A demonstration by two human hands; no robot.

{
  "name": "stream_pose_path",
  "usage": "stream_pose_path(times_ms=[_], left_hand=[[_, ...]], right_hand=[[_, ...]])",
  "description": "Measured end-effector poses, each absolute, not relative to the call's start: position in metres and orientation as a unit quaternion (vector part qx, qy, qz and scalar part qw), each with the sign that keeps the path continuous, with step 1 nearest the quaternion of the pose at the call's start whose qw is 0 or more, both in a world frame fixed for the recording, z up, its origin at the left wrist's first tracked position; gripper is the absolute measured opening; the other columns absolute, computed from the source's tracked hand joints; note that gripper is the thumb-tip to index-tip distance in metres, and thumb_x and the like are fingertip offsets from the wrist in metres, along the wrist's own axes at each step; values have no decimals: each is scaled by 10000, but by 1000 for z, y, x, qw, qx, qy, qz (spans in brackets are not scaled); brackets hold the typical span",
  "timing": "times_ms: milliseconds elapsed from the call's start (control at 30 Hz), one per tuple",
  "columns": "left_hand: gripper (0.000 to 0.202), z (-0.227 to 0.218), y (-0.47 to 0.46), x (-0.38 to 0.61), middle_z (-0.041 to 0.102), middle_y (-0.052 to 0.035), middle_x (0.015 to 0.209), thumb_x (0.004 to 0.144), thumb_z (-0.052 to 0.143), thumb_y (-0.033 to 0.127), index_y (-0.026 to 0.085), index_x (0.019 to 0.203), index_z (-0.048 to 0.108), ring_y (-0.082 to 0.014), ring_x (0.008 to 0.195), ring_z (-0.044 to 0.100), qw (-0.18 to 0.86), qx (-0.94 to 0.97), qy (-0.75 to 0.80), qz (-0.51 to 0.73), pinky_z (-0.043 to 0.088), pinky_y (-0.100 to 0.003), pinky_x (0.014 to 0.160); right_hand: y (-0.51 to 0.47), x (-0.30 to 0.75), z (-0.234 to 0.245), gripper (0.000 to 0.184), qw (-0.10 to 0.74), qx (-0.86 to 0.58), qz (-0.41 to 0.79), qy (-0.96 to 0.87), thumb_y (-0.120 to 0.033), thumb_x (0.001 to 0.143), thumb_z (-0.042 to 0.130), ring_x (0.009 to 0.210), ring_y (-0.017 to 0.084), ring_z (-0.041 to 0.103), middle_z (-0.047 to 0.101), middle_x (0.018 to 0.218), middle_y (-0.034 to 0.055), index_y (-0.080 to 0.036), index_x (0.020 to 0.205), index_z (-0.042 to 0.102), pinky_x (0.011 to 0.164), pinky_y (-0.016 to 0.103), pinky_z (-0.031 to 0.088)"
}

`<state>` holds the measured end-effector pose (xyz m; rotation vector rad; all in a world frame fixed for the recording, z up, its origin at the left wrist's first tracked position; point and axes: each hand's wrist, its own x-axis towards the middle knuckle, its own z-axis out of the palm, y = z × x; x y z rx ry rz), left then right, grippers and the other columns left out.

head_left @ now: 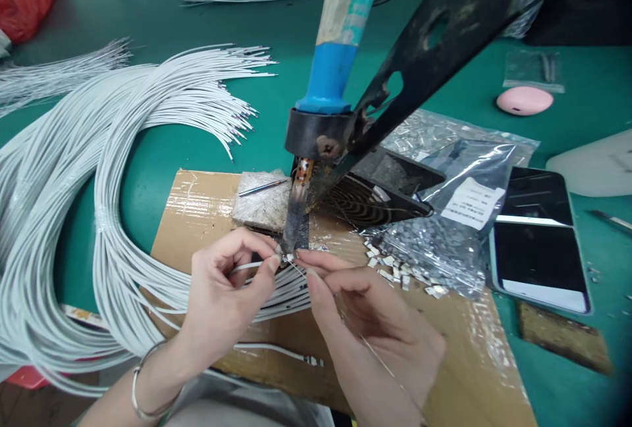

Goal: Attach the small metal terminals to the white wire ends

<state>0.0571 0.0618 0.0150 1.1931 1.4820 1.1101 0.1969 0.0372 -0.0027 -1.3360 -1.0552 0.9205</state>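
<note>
My left hand is closed, thumb and forefinger pinching a white cable close to its end. My right hand pinches a thin solder wire, which trails across the palm towards the lower right. Both sets of fingertips meet just under the tip of a blue-handled soldering iron, fixed upright in a black metal bracket. A tiny bright metal piece shows at the tip, partly hidden by my fingers. Beneath my hands runs a bundle of white cables.
Cardboard covers the green table. A worn pad carries a thin metal tool. Loose metal tabs lie beside a plastic bag. Farther right are a phone, a pink object and a brown block.
</note>
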Motion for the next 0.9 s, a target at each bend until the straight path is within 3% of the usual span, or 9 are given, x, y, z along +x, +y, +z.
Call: stream_pose_path(times_ms=[700,900], left_hand=[[131,13,60,55,715,-25,814,868,695,118,183,754,697,-80,525,372,457,494,589,447,214,-230,448],[130,14,61,57,721,-30,815,862,698,119,184,750,700,-84,535,426,455,491,589,452,231,-221,450]], right_hand=[[37,195,-2,194,559,-582,374,-457,-151,879,754,786,105,763,822,947,-31,-234,728,665,767,180,591],[36,196,-1,186,554,-589,367,-459,-158,877,760,766,137,767,825,941,-5,-233,730,674,744,224,610]])
